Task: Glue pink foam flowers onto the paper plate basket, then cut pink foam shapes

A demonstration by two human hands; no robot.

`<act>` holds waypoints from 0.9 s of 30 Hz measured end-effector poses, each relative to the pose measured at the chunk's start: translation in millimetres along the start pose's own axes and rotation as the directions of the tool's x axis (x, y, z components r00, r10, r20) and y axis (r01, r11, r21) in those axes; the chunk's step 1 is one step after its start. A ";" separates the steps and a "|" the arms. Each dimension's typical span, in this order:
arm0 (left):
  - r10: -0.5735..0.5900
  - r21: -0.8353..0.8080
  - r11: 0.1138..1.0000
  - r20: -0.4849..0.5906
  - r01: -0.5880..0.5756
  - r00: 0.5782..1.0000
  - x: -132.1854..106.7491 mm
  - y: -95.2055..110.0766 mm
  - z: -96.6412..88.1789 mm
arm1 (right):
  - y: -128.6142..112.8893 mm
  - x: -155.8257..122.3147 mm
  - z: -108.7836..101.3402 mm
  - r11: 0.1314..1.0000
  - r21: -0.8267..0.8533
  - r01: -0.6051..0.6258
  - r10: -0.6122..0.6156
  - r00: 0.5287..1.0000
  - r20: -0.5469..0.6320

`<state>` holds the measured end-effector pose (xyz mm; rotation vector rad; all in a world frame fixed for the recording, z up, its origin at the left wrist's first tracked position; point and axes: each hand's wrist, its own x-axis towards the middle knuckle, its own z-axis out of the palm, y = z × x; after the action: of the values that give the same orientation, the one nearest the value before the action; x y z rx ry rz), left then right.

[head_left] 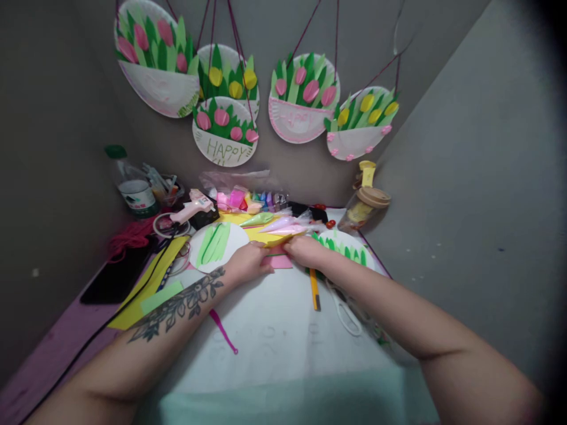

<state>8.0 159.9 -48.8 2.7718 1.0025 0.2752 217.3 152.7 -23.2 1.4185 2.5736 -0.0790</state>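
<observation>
My left hand [251, 260] and my right hand [303, 251] meet at the middle of the table, each with its fingers closed on an edge of coloured paper. The yellow paper [273, 238] lies uppermost between them, and pink paper [282, 261] shows below. My fingertips partly hide how the sheets overlap. Left of my left hand is a white paper plate [239, 237] with light and dark green strips on it. Beyond my right wrist rests another plate with green paper leaves [343, 247]. Below my right hand lies an orange pencil-like stick [315, 290].
Behind my hands are piping bags [287, 224] and bagged coloured clay [239, 199]. A pink glue gun [195, 205], a bottle [136, 192] and a phone [117, 274] stand or lie left. On the right is a lidded cup [365, 208]. Plate flower baskets [305, 121] hang on the wall.
</observation>
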 end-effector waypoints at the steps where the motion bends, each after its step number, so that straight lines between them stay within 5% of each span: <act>1: 0.001 -0.001 1.000 -0.001 -0.001 1.000 0.1 -0.4 0.4 | 0.5 0.2 0.5 1.000 0.000 0.003 -0.003 1.000 0.000; 13: -0.021 -0.013 1.000 -0.039 0.020 0.999 2.3 -4.2 5.7 | 5.8 -0.2 0.7 0.999 0.013 -0.039 0.039 0.999 -0.015; 21: -0.072 0.005 0.997 -0.041 0.072 0.997 6.9 -3.0 8.3 | 5.6 -3.1 10.3 0.996 -0.076 0.048 -0.053 0.997 -0.058; 27: 0.032 0.008 0.999 0.016 -0.033 0.999 3.9 -1.8 -3.3 | 9.1 -3.3 11.1 0.996 -0.069 0.051 -0.055 0.997 -0.051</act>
<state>9.1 164.2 -45.6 2.7954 0.9578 0.2532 228.3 153.3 -32.9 1.3468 2.6303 0.0388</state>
